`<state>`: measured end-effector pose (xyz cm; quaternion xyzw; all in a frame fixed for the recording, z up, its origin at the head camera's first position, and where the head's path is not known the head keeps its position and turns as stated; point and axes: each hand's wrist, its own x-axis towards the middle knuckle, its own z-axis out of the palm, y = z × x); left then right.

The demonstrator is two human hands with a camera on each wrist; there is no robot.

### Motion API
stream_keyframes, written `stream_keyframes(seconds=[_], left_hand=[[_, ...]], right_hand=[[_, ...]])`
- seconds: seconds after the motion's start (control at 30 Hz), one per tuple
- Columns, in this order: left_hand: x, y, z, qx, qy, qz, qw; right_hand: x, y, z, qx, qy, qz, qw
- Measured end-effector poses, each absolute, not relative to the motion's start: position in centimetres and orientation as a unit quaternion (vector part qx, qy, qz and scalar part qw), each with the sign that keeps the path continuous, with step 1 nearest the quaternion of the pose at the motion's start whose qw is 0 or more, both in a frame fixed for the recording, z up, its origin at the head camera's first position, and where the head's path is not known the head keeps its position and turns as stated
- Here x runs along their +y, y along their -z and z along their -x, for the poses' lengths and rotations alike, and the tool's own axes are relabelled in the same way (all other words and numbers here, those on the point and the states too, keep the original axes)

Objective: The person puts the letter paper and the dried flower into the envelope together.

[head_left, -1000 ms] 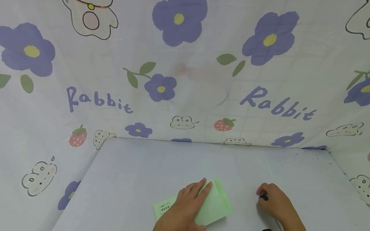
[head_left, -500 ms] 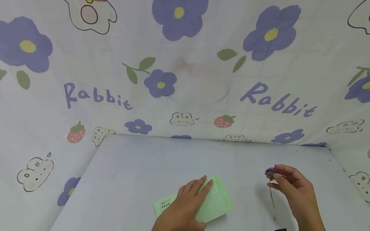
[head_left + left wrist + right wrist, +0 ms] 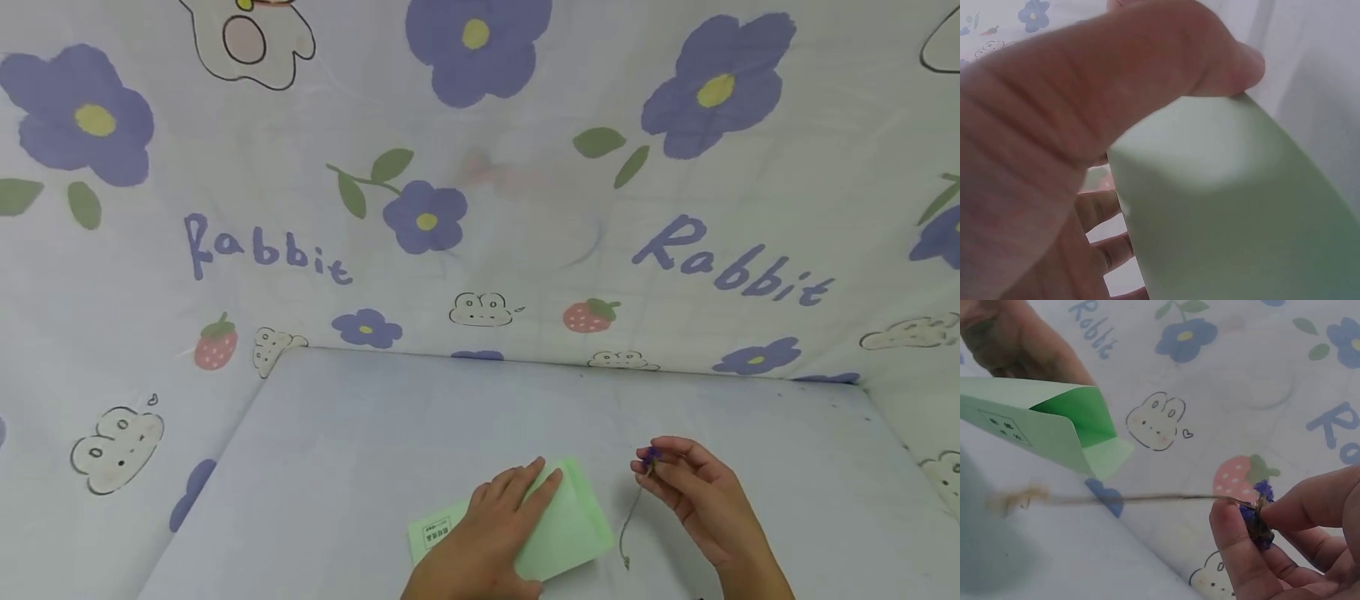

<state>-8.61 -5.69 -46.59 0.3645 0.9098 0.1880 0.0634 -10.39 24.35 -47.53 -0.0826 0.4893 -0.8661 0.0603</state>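
The right hand (image 3: pixel 697 500) is clamped on one dried purple flower (image 3: pixel 651 457), thumb and fingertips together at the bloom; its thin stem (image 3: pixel 1147 499) hangs toward 7 o'clock in the head view. At about 9 o'clock from it, the left hand (image 3: pixel 487 521) grips one light green envelope (image 3: pixel 562 542), with the thumb at the near edge and the fingers across the upper face. The envelope's mouth is open toward 2 o'clock, near the flower but apart; the deep inside is hidden. One printed label (image 3: pixel 437 532) sits at its 9 o'clock end.
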Motion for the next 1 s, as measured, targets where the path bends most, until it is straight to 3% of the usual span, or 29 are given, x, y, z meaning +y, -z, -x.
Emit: stream_keyframes(seconds=[0.5,1.0], left_hand=[[-5.4,47.0,8.9,0.92,-0.163,-0.351,0.061],[-5.6,46.8,8.7,0.924,-0.164,-0.339,0.06]], right_hand=[[22.5,46.7,10.3,0.438,0.894,-0.027,-0.094],[20.4,47.5,10.0,0.596,0.803,-0.014,-0.004]])
